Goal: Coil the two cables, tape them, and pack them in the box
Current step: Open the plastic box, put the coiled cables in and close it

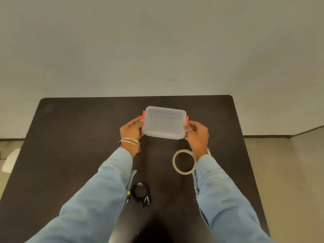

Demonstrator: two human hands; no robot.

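Note:
A translucent plastic box (pixel 164 122) with orange clips on its two short sides sits near the middle of the dark table (pixel 70 137), its lid on. My left hand (pixel 131 129) grips its left side and my right hand (pixel 197 133) grips its right side. A coiled black cable (pixel 139 191) lies near the front of the table between my arms; a second cable with a yellow mark (pixel 128 195) peeks out from under my left sleeve. A roll of clear tape (pixel 183 161) lies flat beside my right wrist.
The table's far edge (pixel 136 97) runs just beyond the box, with a pale wall behind it. A white object (pixel 10 160) stands on the floor off the table's left side.

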